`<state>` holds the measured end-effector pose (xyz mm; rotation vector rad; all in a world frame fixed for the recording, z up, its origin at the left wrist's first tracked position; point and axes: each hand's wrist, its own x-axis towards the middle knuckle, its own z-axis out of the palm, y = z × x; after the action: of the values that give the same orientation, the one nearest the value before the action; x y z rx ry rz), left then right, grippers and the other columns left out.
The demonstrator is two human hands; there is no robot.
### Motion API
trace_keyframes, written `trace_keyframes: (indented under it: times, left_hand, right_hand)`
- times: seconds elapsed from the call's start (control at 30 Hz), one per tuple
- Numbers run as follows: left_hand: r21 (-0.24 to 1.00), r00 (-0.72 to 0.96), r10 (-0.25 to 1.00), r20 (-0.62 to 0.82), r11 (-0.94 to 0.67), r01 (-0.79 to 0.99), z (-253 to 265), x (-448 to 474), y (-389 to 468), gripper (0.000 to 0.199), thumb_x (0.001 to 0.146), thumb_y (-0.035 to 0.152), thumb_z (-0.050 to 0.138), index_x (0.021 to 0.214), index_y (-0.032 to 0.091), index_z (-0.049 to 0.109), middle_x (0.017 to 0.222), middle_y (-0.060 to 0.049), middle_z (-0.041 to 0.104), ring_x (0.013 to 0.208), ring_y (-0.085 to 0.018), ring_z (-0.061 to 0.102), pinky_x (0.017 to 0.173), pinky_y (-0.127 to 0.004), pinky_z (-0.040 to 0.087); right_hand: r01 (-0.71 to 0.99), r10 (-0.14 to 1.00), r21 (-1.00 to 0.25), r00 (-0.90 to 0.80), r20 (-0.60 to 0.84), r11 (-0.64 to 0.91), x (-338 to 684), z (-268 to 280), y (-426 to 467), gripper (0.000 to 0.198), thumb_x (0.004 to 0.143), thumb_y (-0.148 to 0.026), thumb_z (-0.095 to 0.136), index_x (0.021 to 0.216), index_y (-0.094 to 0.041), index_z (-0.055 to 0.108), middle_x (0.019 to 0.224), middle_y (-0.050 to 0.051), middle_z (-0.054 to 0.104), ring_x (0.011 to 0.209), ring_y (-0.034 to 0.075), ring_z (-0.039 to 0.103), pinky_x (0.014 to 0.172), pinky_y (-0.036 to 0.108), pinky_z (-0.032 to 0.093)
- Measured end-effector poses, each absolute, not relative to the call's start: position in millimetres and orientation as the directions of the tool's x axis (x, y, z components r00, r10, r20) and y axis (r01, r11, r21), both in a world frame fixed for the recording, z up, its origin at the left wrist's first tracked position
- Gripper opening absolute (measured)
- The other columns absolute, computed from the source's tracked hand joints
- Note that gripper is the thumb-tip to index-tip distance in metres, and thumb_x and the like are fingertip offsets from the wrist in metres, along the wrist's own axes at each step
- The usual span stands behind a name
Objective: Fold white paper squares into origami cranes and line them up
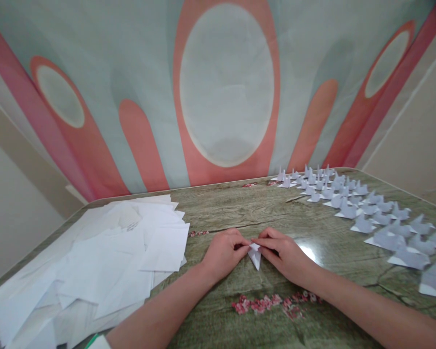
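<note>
Both my hands meet at a small folded piece of white paper point(255, 258) over the middle of the table point(218, 208). Its pointed end faces toward me. My left hand point(227, 252) pinches the paper's upper left edge between thumb and fingers. From the other side, my right hand point(281, 254) grips its upper right edge, the fingertips of both hands nearly touching. The fingers cover part of the folds.
On the left lies a loose, spread-out pile of white paper sheets point(109, 261). Rows of folded white paper birds point(363, 223) stand along the right side. A wall with a coral and grey-green pattern point(228, 82) rises behind the table's far edge.
</note>
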<state>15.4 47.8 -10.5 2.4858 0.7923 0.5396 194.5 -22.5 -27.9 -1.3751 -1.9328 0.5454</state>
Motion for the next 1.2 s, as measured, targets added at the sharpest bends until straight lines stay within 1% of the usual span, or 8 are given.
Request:
trace_keyframes:
  times: [0.13,0.27,0.4,0.8,0.9,1.0,1.1,1.2]
  left_hand:
    - [0.252,0.825,0.512,0.237,-0.853,0.457,-7.1,11.3,43.7,0.019,0.087,0.024,0.049,0.081,0.019,0.066,0.081,-0.002,0.060,0.074,-0.014,0.056,0.065,-0.023,0.042]
    - [-0.055,0.892,0.404,0.201,-0.905,0.422,-2.2,11.2,41.4,0.023,0.090,0.025,0.042,0.078,0.017,0.060,0.075,-0.002,0.057,0.066,-0.014,0.055,0.057,-0.023,0.040]
    - [-0.189,0.932,0.327,0.159,-0.916,0.354,2.2,13.8,39.8,0.014,0.087,0.020,0.046,0.079,0.016,0.057,0.074,-0.002,0.056,0.063,-0.015,0.053,0.054,-0.025,0.039]
    - [-0.206,0.933,0.334,0.134,-0.911,0.356,1.5,16.5,35.2,0.012,0.087,0.018,0.047,0.080,0.015,0.056,0.077,-0.003,0.056,0.073,-0.018,0.054,0.060,-0.029,0.043]
    - [-0.109,0.916,0.365,0.163,-0.917,0.385,-0.6,15.1,37.5,0.019,0.089,0.029,0.045,0.083,0.016,0.058,0.080,-0.003,0.056,0.077,-0.018,0.053,0.066,-0.029,0.044]
    - [-0.018,0.901,0.396,0.179,-0.914,0.405,-2.0,13.7,40.4,0.021,0.089,0.032,0.045,0.085,0.017,0.058,0.086,-0.003,0.056,0.081,-0.016,0.052,0.071,-0.028,0.043]
    - [0.009,0.899,0.402,0.177,-0.914,0.407,-2.3,13.2,41.9,0.019,0.089,0.031,0.046,0.084,0.019,0.059,0.086,-0.002,0.055,0.081,-0.016,0.052,0.071,-0.027,0.042]
    - [-0.010,0.901,0.396,0.177,-0.915,0.404,-1.3,13.9,41.4,0.020,0.089,0.031,0.044,0.084,0.019,0.059,0.084,-0.002,0.055,0.078,-0.016,0.051,0.069,-0.027,0.041]
  right_hand:
    - [0.658,0.924,-0.654,-0.203,0.325,0.374,193.7,-30.5,-23.4,0.028,0.086,-0.012,0.045,0.102,-0.022,0.065,0.086,0.005,0.055,0.082,0.017,0.054,0.073,0.030,0.045]
    - [0.691,0.904,-0.593,-0.234,0.359,0.414,193.0,-31.2,-24.5,0.026,0.086,-0.012,0.044,0.099,-0.020,0.066,0.086,0.007,0.056,0.082,0.018,0.053,0.073,0.032,0.046]
    - [0.702,0.890,-0.558,-0.266,0.371,0.442,193.5,-30.3,-25.4,0.025,0.085,-0.011,0.044,0.096,-0.018,0.066,0.087,0.007,0.056,0.082,0.018,0.052,0.073,0.032,0.045]
    - [0.742,0.861,-0.453,-0.345,0.375,0.495,196.2,-27.5,-25.3,0.023,0.084,-0.012,0.045,0.095,-0.017,0.064,0.093,0.009,0.056,0.087,0.020,0.050,0.075,0.034,0.043]
    - [0.730,0.873,-0.491,-0.325,0.363,0.476,196.4,-25.5,-25.7,0.023,0.083,-0.009,0.046,0.093,-0.018,0.064,0.091,0.008,0.055,0.087,0.019,0.050,0.077,0.034,0.043]
    - [0.677,0.900,-0.595,-0.296,0.319,0.433,196.8,-21.8,-26.3,0.024,0.081,-0.007,0.046,0.093,-0.018,0.064,0.090,0.006,0.055,0.086,0.017,0.052,0.076,0.031,0.043]
    - [0.631,0.926,-0.678,-0.257,0.277,0.378,194.8,-17.9,-28.2,0.029,0.077,-0.004,0.045,0.094,-0.019,0.063,0.088,0.004,0.054,0.085,0.015,0.053,0.077,0.029,0.044]
    - [0.639,0.943,-0.694,-0.200,0.267,0.332,189.2,-15.5,-31.9,0.031,0.074,-0.006,0.049,0.100,-0.018,0.059,0.093,0.004,0.053,0.089,0.016,0.052,0.082,0.030,0.043]
